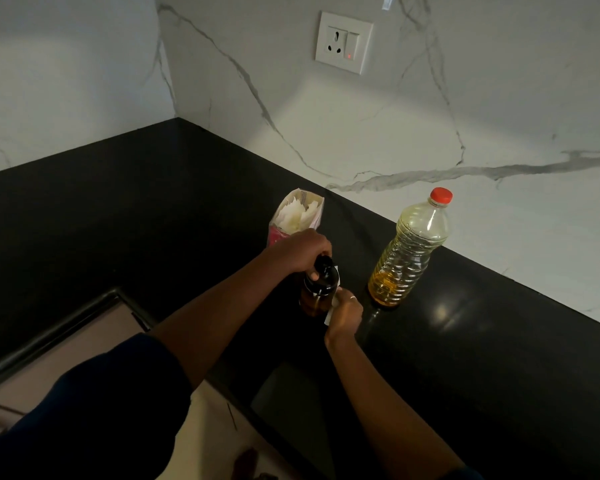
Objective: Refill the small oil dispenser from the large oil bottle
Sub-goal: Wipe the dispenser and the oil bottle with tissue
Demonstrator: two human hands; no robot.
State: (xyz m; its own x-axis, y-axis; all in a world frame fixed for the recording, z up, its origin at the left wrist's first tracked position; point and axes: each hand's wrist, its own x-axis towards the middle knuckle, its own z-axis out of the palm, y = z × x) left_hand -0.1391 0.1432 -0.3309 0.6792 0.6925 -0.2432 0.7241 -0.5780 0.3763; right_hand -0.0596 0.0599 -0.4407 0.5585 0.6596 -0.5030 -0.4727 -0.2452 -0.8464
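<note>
The small dark-brown oil dispenser is standing upright on the black stone counter, between its front edge and back edge. The left hand is gripping the dispenser's black top. The right hand is pinching a white paper tissue against the dispenser's side. The large clear plastic oil bottle, with its red cap on, is standing upright to the right, near the back edge. The right hand is the nearer one.

Dim, low-contrast view. The marble wall carries a brighter warm patch below the socket, fading to grey at left. The black desk swallows detail, save one soft reflection at right. The near sleeve is blurred; straight edges bow slightly toward the frame margins.
</note>
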